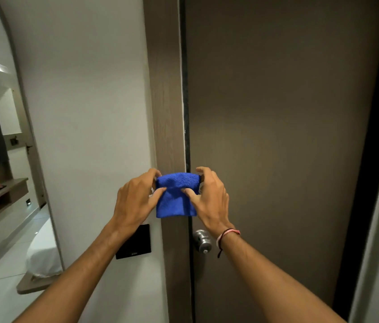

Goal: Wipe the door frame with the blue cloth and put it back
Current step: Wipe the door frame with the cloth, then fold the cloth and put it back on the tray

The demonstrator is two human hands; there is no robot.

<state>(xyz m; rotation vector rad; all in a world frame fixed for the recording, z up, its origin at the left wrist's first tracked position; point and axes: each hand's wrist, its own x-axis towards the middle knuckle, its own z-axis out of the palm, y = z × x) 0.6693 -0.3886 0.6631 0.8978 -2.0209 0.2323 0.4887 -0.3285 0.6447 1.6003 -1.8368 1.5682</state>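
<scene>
Left hand [135, 201] and right hand [209, 197] both pinch folded blue microfibre cloth [175, 197] by its top corners, held in front of brown wood-grain door frame [167, 101], above round metal doorknob [202, 241]. Risk: thumb-and-fingertip pinch is light, so cloth may unfold or drop.

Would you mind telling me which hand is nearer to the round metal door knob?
Right. The right hand grips the blue cloth up and slightly right of the door knob; the left hand holds the cloth's other side, farther left.

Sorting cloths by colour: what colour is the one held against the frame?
Solid blue cloth, clearest in the head view.
</scene>
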